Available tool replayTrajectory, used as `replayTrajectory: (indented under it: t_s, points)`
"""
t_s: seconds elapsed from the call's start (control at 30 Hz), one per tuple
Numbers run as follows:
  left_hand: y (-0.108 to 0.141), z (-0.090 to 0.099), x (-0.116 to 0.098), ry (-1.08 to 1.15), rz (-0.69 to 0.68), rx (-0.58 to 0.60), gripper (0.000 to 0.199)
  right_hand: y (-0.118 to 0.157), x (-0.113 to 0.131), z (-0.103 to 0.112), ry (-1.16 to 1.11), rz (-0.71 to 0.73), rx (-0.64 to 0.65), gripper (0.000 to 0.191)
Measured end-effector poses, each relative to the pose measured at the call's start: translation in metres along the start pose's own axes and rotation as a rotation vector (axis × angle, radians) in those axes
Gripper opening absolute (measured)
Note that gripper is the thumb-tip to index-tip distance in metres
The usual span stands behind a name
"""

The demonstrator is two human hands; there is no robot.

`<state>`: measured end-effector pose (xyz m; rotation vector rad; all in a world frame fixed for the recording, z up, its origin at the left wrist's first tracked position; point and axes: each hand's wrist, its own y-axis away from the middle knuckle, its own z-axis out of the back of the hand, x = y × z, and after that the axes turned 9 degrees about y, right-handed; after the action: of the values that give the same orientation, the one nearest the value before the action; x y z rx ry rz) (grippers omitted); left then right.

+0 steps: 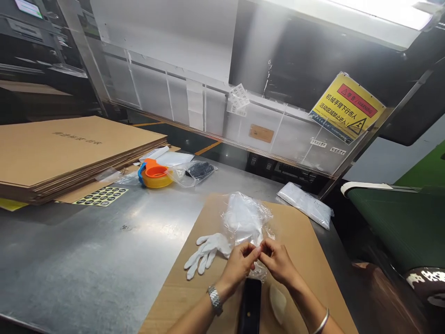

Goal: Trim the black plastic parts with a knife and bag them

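I sit or stand at a metal table (104, 260), my bare forearms reaching over a sheet of brown cardboard (306, 241) that probably keeps the things on it off the bare metal. My left hand (239, 265), with a watch (214, 300) at its wrist, and my right hand (279, 265), with a bangle (323, 320), meet at the fingertips. Both grips are nearly closed, thumb to forefinger, pinching clear plastic (245, 213); exactly which edge I hold is too small to tell. A fingertip pinch seems to suit something so thin and slippery. The plastic lies crumpled on the cardboard, mostly beyond my hands, with a little showing just below them. Between my forearms lies a long black item (251, 306), close to me, perhaps to be within easy reach. To its right is a pale, rounded piece (278, 304) I cannot identify. A white glove (208, 253) lies to the left of the plastic, off my hands, perhaps because bare fingers feel film better. Farther left, tape rolls (158, 178) stand near stacked cardboard (86, 148), seemingly kept aside from my working spot.
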<state>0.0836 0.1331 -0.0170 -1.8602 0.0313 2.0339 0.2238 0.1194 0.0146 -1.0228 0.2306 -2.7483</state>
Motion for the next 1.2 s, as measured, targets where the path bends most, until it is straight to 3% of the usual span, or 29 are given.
replayTrajectory:
  t_s: [0.17, 0.3, 0.47, 0.6, 0.73, 0.8, 0.97, 1.1, 1.2]
  points:
    - [0.013, 0.004, 0.010, -0.055, 0.034, -0.100, 0.043, 0.015, 0.004, -0.007, 0.024, -0.032, -0.042, 0.024]
    - [0.034, 0.012, 0.011, -0.250, -0.039, -0.212, 0.025, 0.027, 0.009, -0.015, 0.114, -0.034, -0.106, 0.021]
    - [0.052, 0.021, 0.005, -0.511, -0.204, -0.136, 0.024, 0.052, 0.031, -0.024, 0.252, 0.048, -0.036, 0.013]
    - [0.061, 0.033, 0.008, -0.691, -0.186, -0.173, 0.025, 0.093, 0.031, -0.039, 0.408, -0.105, -0.077, 0.014]
    - [0.077, 0.039, 0.013, -0.802, -0.134, -0.154, 0.022, 0.140, 0.022, -0.059, 0.740, -0.225, 0.086, 0.011]
    - [0.084, 0.037, 0.016, -0.827, -0.113, -0.117, 0.021, 0.154, 0.022, -0.063, 0.800, -0.272, 0.132, 0.015]
    - [0.094, 0.030, 0.024, -0.828, -0.077, -0.021, 0.020, 0.158, 0.026, -0.061, 0.781, -0.372, 0.176, 0.018]
    - [0.096, 0.031, 0.019, -0.823, -0.030, -0.033, 0.020, 0.166, 0.019, -0.052, 0.737, -0.376, 0.164, 0.026]
    - [0.098, 0.033, 0.011, -0.816, 0.014, -0.027, 0.028, 0.183, 0.018, -0.040, 0.439, -0.317, 0.120, 0.034]
